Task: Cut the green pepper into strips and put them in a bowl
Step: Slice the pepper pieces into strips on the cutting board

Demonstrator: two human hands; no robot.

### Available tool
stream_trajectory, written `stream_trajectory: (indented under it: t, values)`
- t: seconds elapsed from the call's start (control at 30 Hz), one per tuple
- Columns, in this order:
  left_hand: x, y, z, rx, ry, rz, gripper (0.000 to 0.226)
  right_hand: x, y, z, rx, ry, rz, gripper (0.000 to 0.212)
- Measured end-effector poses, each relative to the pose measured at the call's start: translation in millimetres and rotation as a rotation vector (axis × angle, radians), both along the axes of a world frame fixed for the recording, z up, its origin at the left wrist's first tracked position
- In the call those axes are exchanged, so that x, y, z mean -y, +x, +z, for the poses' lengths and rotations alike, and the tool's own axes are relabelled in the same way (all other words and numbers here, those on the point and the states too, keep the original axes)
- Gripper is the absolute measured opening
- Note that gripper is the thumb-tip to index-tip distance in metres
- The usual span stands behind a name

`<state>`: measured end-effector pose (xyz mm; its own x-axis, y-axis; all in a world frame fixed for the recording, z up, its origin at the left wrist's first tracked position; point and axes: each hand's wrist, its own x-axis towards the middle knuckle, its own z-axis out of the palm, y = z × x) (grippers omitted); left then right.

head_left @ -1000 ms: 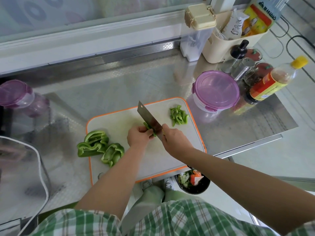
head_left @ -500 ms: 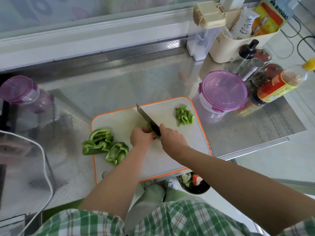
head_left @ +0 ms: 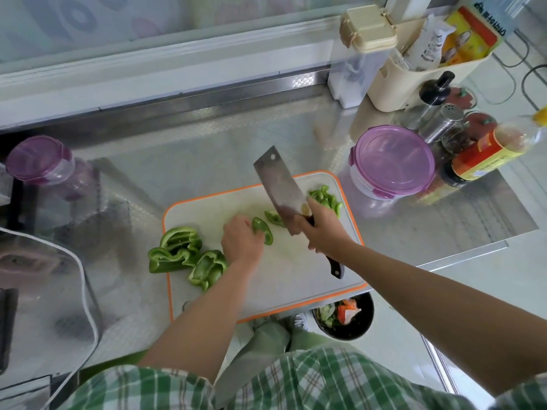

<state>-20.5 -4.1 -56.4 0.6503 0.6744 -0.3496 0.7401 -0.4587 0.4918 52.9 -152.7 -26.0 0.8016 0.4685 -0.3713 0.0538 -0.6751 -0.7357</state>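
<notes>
1. My right hand (head_left: 321, 229) is clamping round the cleaver (head_left: 279, 187) where the handle meets the blade. The dark handle end is sticking out below the hand, toward me.
2. The blade is showing its flat side to the camera, with the tip pointing away and to the left. I can't tell if the edge is touching the cutting board (head_left: 284, 276).
3. My left hand (head_left: 241, 238) is sitting knuckles-up on the board, fingers curling onto the left end of a curved pepper piece (head_left: 263, 229). The hand is slightly blurred.
4. A small pepper piece (head_left: 274, 218) is lying just beside the blade, between it and the curved one.
5. The cut strips (head_left: 325, 198) are piling up at the board's far right corner, behind the right hand.
6. Two uncut pepper chunks (head_left: 177, 250) are lying at the board's left edge, the outer one overhanging onto the steel surface (head_left: 207, 149).
7. A black bowl (head_left: 365, 319) is showing below the near edge of the surface, holding mixed vegetable bits and partly hidden by the board.
8. A purple-lidded container (head_left: 390, 161) is standing right of the board, with a sauce bottle (head_left: 488, 152) lying beyond it.
</notes>
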Motion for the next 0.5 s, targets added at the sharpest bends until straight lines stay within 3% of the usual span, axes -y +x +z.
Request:
stream_trajectory:
  t: [0.17, 0.27, 0.4, 0.5]
  values:
    - [3.3, 9.4, 1.3, 0.097, 0.022, -0.083, 0.029, 17.3, 11.2, 5.0, -0.008, -0.025, -0.171, 0.010]
    - [6.3, 22.1, -3.9, 0.106, 0.087, -0.295, 0.041, 29.2, 7.8, -0.5, -0.025, -0.092, -0.140, 0.005]
    - [7.9, 32.7, -9.4, 0.013, 0.277, -0.541, 0.030, 32.6, -1.0, -7.4, -0.065, -0.132, -0.087, 0.005]
    - [9.8, 34.3, -8.5, -0.015, 0.260, -0.485, 0.015, 30.5, -4.0, -9.9, -0.069, -0.162, -0.074, 0.013]
